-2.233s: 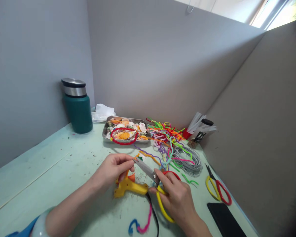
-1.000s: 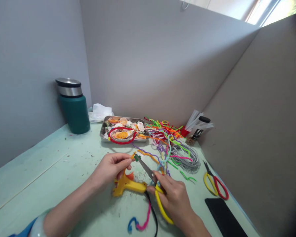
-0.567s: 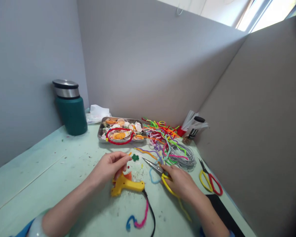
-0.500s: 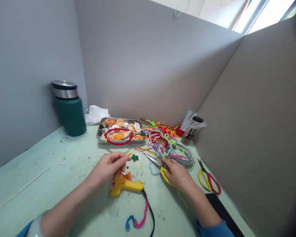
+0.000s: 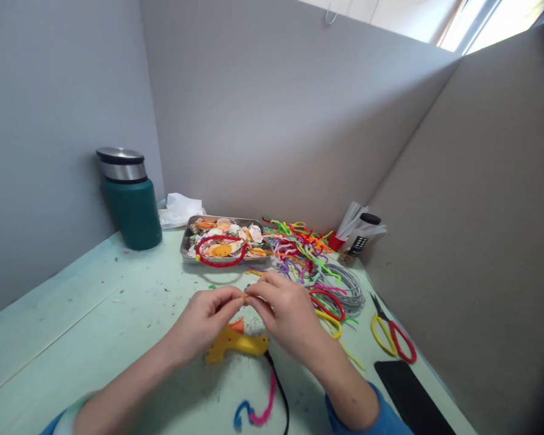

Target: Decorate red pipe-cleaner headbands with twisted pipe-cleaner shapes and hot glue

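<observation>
My two hands pinch one small orange piece above the table.

My left hand (image 5: pixel 204 319) and my right hand (image 5: pixel 283 311) meet at the fingertips, and both are closed on a tiny orange piece (image 5: pixel 244 296), which I think is a short bit of craft wire; it is too small to say more. It is held just above the yellow glue gun (image 5: pixel 236 344), which lies on the pale green table (image 5: pixel 72 314) under my hands. The scissors with red and yellow handles (image 5: pixel 329 308) lie just beside my right hand, not held. I judge that I am now shaping or joining this piece. The next move asks for a steady pinch, because the piece is small and may slip.
</observation>
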{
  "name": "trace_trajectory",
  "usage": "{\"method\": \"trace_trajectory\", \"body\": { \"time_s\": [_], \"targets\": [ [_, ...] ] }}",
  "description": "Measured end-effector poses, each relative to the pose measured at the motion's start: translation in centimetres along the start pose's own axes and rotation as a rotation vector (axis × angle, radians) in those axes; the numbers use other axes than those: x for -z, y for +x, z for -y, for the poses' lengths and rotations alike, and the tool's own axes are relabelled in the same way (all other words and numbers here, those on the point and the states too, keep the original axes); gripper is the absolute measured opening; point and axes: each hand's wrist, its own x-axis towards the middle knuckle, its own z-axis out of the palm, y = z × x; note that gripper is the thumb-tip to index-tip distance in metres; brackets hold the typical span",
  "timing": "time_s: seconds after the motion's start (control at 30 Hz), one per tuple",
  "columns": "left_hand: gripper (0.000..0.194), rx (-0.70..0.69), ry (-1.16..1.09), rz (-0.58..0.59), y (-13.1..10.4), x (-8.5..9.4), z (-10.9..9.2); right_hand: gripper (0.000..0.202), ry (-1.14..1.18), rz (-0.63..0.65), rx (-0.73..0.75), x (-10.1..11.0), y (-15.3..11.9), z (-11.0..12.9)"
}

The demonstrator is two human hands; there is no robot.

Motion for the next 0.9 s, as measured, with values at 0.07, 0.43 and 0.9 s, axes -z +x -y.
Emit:
{"method": "trace_trajectory", "body": {
  "time_s": [0.07,0.43,0.9],
  "targets": [
    [0.026,-0.034,0.101,-0.001,0.0,0.0,0.0,0.015,-0.042,0.006,0.009,-0.6,0.1,0.1],
    [0.026,-0.064,0.242,-0.139,-0.1,-0.5,0.4,0.012,0.469,-0.137,-0.310,-2.2,0.5,0.1],
    [0.029,0.013,0.112,-0.115,0.1,-0.3,0.2,0.012,0.469,0.025,-0.261,-1.6,0.1,-1.1]
  ]
}}
